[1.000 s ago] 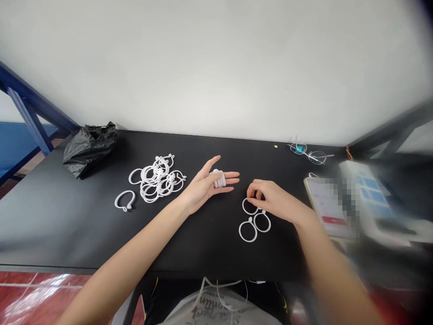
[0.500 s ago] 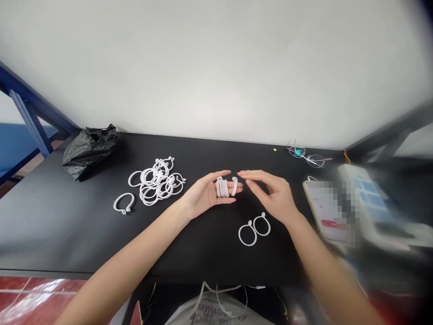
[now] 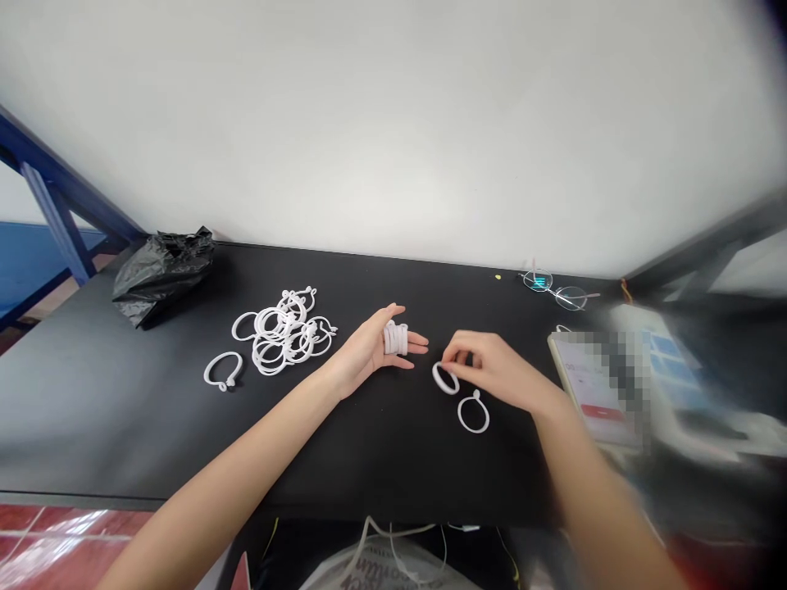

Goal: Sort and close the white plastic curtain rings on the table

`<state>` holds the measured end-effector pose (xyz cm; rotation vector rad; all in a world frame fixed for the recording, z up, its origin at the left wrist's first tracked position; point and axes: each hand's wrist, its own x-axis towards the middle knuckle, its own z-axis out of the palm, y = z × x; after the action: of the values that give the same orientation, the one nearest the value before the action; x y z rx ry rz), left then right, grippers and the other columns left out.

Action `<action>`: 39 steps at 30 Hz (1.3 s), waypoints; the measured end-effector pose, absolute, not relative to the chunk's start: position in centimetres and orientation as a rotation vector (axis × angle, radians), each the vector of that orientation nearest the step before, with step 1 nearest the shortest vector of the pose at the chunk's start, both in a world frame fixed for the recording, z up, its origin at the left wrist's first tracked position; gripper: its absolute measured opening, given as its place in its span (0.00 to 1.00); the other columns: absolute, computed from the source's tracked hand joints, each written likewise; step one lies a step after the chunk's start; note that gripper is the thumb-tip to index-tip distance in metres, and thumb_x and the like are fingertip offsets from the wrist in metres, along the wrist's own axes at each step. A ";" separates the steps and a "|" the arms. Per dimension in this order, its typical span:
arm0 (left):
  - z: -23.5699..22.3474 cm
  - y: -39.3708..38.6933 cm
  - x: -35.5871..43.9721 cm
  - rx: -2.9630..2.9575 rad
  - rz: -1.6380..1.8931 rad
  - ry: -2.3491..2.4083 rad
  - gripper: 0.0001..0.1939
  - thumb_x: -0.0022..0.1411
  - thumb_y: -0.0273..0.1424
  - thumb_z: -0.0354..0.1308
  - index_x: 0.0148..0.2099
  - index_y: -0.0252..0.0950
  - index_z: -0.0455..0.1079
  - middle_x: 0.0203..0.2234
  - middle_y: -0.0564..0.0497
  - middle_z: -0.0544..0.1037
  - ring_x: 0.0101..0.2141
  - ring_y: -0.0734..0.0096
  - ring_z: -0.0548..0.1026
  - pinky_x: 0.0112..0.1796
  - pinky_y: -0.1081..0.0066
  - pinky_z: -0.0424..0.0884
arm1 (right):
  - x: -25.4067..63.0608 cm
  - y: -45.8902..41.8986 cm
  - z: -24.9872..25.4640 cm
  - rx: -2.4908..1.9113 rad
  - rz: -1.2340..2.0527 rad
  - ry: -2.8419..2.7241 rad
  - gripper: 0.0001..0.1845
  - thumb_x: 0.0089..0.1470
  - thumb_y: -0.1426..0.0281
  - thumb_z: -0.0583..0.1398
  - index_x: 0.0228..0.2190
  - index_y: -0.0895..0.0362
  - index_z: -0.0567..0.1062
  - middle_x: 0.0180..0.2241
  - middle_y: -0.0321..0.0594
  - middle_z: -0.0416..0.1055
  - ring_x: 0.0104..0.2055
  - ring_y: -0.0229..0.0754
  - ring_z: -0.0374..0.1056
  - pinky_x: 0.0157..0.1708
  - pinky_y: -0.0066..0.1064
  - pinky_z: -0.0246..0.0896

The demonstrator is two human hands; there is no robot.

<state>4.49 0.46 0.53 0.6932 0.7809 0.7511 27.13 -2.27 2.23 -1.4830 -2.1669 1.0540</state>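
My left hand [image 3: 369, 348] is held palm up above the black table, fingers stretched and apart. It holds a stack of several white curtain rings [image 3: 396, 338], threaded around its middle fingers. To the right, my right hand [image 3: 492, 365] pinches one white curtain ring [image 3: 446, 379] between thumb and fingertips, tilted near the tabletop. Just below it a separate curtain ring [image 3: 473, 414] lies flat, its small knob pointing up. A tangled pile of white curtain rings [image 3: 286, 332] is left of my left hand, with one ring [image 3: 224, 370] lying apart from the pile.
A crumpled black plastic bag [image 3: 166, 274] sits at the table's back left. Eyeglasses [image 3: 557, 292] lie at the back right. A phone [image 3: 593, 385] and a blurred white-and-blue box [image 3: 673, 369] are on the right. A white wall rises behind the black table [image 3: 135, 410].
The loose ring at my left fingertips has joined the stack. My right hand has moved down and closed on one of the two rings lying in front.
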 end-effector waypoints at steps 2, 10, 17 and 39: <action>0.3 0.4 4.6 0.740 0.729 0.830 0.27 0.68 0.45 0.51 0.61 0.34 0.58 0.38 0.38 0.81 0.41 0.53 0.79 0.38 0.60 0.74 | 27.4 -1.9 2.2 -1.495 0.970 -2.005 0.10 0.58 0.63 0.60 0.29 0.55 0.76 0.31 0.38 0.71 0.29 0.38 0.68 0.25 0.29 0.60; 0.0 0.4 4.7 0.588 0.651 0.640 0.21 0.68 0.42 0.52 0.56 0.33 0.63 0.38 0.40 0.80 0.40 0.61 0.79 0.32 0.71 0.72 | 25.9 -1.8 1.8 -1.386 0.762 -1.922 0.12 0.61 0.62 0.57 0.34 0.54 0.78 0.35 0.41 0.73 0.28 0.38 0.66 0.23 0.30 0.59; 0.9 0.8 4.1 0.562 0.735 0.687 0.23 0.69 0.42 0.51 0.60 0.35 0.61 0.45 0.37 0.79 0.47 0.55 0.77 0.40 0.64 0.74 | 30.4 -2.8 2.5 -1.709 1.153 -2.245 0.13 0.41 0.67 0.70 0.33 0.53 0.78 0.32 0.37 0.74 0.25 0.38 0.69 0.24 0.30 0.63; 1.5 -0.1 4.3 0.592 0.539 0.494 0.38 0.67 0.55 0.44 0.70 0.41 0.45 0.46 0.36 0.78 0.47 0.52 0.77 0.46 0.53 0.70 | 25.1 -2.6 1.3 -1.180 0.808 -1.757 0.09 0.59 0.62 0.61 0.36 0.50 0.81 0.48 0.43 0.73 0.47 0.47 0.72 0.42 0.38 0.73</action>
<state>4.27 -0.05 1.54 0.5918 0.4939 0.5393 25.13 -2.60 1.32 -1.1803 -1.7566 0.8081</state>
